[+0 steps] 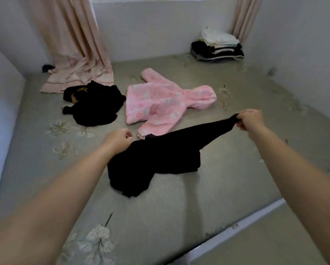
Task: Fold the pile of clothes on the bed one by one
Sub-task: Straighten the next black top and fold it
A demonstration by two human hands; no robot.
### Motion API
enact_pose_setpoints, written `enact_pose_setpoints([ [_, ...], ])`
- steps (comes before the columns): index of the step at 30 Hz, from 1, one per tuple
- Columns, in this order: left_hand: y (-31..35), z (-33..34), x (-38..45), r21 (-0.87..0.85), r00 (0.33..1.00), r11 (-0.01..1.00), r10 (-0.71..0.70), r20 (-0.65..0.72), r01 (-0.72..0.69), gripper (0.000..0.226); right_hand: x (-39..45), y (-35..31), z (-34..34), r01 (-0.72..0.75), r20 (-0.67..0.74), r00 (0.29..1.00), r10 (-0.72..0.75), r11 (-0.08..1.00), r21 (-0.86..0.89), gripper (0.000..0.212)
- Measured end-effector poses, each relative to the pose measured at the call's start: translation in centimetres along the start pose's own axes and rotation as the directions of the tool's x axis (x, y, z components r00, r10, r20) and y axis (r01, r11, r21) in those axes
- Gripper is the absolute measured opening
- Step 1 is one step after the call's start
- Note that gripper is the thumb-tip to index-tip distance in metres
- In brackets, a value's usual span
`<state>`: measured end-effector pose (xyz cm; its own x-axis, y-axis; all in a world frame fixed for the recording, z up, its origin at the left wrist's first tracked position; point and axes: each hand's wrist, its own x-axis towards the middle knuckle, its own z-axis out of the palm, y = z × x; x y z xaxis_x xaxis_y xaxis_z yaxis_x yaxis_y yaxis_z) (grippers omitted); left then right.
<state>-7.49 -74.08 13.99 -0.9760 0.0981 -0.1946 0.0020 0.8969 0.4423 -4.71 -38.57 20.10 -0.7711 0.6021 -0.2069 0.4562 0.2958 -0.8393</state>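
Black garment [156, 159] on bed, stretched between left hand [118, 139], right hand [250, 119].

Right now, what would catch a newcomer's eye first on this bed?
First, the black garment at the middle of the bed, its sleeve pulled taut by the right hand, with the left hand curled at its other end. Just beyond it lies a pink hooded jacket spread flat, beside a crumpled black pile. A folded stack sits in the far right corner.
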Motion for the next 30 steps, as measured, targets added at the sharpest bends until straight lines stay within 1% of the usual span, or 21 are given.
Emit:
enact_pose_setpoints([
  [2,-1.0,3.3,0.6,0.062,0.994,0.998,-0.004,0.109,-0.003,0.024,0.4,5.8,-0.1,-0.128,-0.048,0.991,0.121,0.97,-0.207,0.024],
  [4,-2.2,6.4,1.0,0.12,0.979,0.993,-0.02,0.203,-0.005,0.025,-0.1,10.7,0.8,-0.216,-0.008,0.972,0.234,0.881,-0.42,0.015],
  [6,-3.6,8.9,1.1,0.177,0.963,0.984,-0.05,0.266,0.003,0.028,-1.4,13.8,2.7,-0.215,0.085,0.944,0.317,0.792,-0.571,0.013],
  [8,-4.9,10.7,1.2,0.234,0.955,0.972,-0.076,0.288,0.007,0.034,-2.6,15.2,5.7,-0.157,0.16,0.93,0.33,0.754,-0.638,0.015],
  [10,-6.1,11.9,1.4,0.276,0.96,0.961,-0.083,0.266,0.007,0.04,-3.2,15.7,9.5,-0.06,0.248,0.922,0.296,0.744,-0.665,0.019],
  [12,-7.3,12.8,1.9,0.294,0.971,0.955,-0.051,0.233,-0.02,0.042,-3.6,15.7,13.8,0.054,0.349,0.909,0.229,0.763,-0.644,0.027],
  [15,-9.1,14.4,2.7,0.294,0.983,0.955,-0.011,0.181,-0.044,0.043,-3.6,15.5,20.3,0.3,0.498,0.866,0.036,0.76,-0.576,0.035],
  [16,-9.8,15.0,2.9,0.295,0.985,0.955,-0.02,0.174,-0.033,0.044,-3.4,15.7,22.5,0.396,0.544,0.838,-0.043,0.732,-0.554,0.042],
  [18,-11.3,16.6,3.2,0.281,0.983,0.96,-0.06,0.172,0.009,0.047,-2.9,16.2,26.6,0.583,0.616,0.765,-0.185,0.604,-0.543,0.058],
  [19,-12.0,17.5,3.2,0.264,0.982,0.964,-0.076,0.171,0.029,0.049,-2.6,16.6,28.4,0.627,0.636,0.743,-0.208,0.548,-0.554,0.066],
  [20,-12.8,18.2,3.2,0.24,0.982,0.97,-0.086,0.168,0.044,0.05,-2.3,17.0,30.1,0.634,0.64,0.743,-0.195,0.511,-0.58,0.072],
  [21,-13.5,18.9,3.2,0.205,0.984,0.977,-0.085,0.156,0.052,0.052,-2.0,17.6,31.6,0.619,0.632,0.758,-0.162,0.485,-0.618,0.075],
  [22,-14.2,19.5,3.1,0.155,0.988,0.986,-0.08,0.134,0.059,0.052,-1.8,18.3,32.8,0.589,0.613,0.781,-0.122,0.471,-0.657,0.074],
  [23,-14.8,20.0,2.7,0.093,0.99,0.993,-0.085,0.108,0.075,0.052,-1.6,19.2,33.6,0.549,0.586,0.805,-0.085,0.479,-0.685,0.064],
  [24,-15.3,20.3,2.2,0.025,0.992,0.995,-0.1,0.078,0.099,0.052,-1.4,20.0,34.1,0.526,0.571,0.818,-0.071,0.495,-0.692,0.047],
  [25,-15.7,20.6,1.7,-0.036,0.992,0.992,-0.12,0.046,0.121,0.053,-1.4,20.9,34.3,0.541,0.594,0.802,-0.064,0.5,-0.677,0.031],
  [26,-16.1,20.8,1.2,-0.067,0.991,0.989,-0.129,0.02,0.13,0.053,-1.6,21.8,34.1,0.602,0.647,0.757,-0.091,0.482,-0.637,0.022],
  [27,-16.3,20.9,0.8,-0.065,0.992,0.99,-0.127,0.005,0.127,0.054,-2.2,22.7,33.4,0.696,0.706,0.686,-0.177,0.444,-0.565,0.017],
  [28,-16.4,20.9,0.4,-0.048,0.994,0.993,-0.107,-0.016,0.106,0.055,-2.8,23.5,32.3,0.796,0.759,0.586,-0.283,0.377,-0.474,0.013],
  [29,-16.4,21.0,0.0,-0.014,0.997,0.998,-0.059,-0.042,0.058,0.057,-3.7,24.4,31.0,0.857,0.781,0.506,-0.365,0.314,-0.409,0.022],
  [30,-16.3,21.3,-0.3,0.042,0.998,0.999,0.016,-0.057,-0.013,0.06,-4.7,24.9,29.4,0.891,0.812,0.451,-0.371,0.233,-0.389,0.033],
])
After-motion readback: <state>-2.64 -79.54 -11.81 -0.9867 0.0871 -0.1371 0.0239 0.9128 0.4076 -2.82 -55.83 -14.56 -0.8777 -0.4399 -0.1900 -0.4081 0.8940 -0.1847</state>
